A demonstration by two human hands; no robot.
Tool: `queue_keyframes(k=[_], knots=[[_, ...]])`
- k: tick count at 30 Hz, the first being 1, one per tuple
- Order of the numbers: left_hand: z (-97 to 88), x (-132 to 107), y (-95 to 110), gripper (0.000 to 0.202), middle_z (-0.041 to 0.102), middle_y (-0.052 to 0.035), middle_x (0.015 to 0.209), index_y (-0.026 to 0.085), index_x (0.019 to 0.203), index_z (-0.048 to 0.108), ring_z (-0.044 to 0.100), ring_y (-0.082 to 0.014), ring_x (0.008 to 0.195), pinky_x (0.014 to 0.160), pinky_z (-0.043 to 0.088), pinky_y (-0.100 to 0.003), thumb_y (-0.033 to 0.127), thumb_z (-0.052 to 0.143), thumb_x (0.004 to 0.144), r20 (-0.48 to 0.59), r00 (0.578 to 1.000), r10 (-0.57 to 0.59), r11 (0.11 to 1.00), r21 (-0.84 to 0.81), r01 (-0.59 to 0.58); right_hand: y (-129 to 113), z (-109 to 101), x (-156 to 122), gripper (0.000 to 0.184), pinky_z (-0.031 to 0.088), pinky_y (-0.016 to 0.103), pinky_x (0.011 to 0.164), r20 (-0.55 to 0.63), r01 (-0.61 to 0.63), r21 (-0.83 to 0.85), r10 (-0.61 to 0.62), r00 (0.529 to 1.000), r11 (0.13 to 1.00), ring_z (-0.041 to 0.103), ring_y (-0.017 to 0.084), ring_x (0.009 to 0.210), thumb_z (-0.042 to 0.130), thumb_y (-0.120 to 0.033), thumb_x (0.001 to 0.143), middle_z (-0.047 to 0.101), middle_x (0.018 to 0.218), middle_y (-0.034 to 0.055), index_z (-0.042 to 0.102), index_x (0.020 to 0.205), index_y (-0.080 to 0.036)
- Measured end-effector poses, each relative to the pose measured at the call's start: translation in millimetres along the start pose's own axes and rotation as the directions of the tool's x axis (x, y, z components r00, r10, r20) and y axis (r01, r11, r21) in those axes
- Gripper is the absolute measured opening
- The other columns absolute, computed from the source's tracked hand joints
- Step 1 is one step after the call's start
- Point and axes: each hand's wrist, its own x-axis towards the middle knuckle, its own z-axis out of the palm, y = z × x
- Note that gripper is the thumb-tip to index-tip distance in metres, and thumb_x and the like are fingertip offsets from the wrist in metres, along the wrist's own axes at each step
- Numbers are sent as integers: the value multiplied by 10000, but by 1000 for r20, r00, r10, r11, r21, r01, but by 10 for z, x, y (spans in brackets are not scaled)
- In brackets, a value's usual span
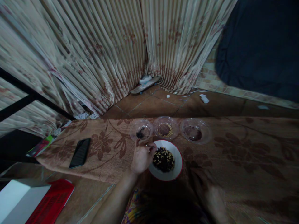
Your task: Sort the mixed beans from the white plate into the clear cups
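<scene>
No text, brands or numbers I can read; red sheet [50, 199] beside white box [21, 200] stays illegible.

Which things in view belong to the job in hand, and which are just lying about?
Likely in the job:
red-rimmed bowl, by the left hand
dark and yellow beans in it
left clear tub
middle clear tub
right clear tub

Apparently just lying about:
phone
skateboard
white bottle

Three tubs [165, 127] behind the bowl [178, 161], phone [79, 153] well left, cloth [107, 168] beneath all
</scene>
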Motion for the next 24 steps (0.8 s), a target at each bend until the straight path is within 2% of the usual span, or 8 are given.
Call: queue_keyframes(k=[5, 10, 24], knots=[[-15, 3, -1, 146, 782, 23, 1017, 282, 876, 747, 703, -197, 1001, 1185, 221, -493, 214, 626, 923, 14, 1000, -2, 1000, 8, 2, -16, -16, 9, 337, 574, 258, 665, -5, -3, 2, 3, 1000, 1000, 740, 172, 817, 411, -377, 1011, 753, 1039, 51, 713, 1070, -240], [-3, 4, -8, 157, 784, 37, 968, 289, 882, 743, 703, -182, 977, 1211, 181, -488, 217, 612, 930, 16, 1000, 15, 1000, 6, -16, -68, -49, 34, 381, 578, 273, 698, -19, -16, 7, 16, 1000, 1000, 736, 180, 834, 368, -391, 1025, 749, 1035, 55, 713, 1050, -233], [4, 2, 7, 182, 783, 32, 948, 269, 866, 730, 703, -180, 937, 1203, 182, -484, 206, 579, 946, 15, 1000, 22, 1000, -3, -22, 31, -13, -12, 314, 584, 251, 687, 8, 13, -5, -13, 1000, 1000, 745, 172, 839, 427, -366, 1006, 754, 1041, 44, 706, 1088, -247]])
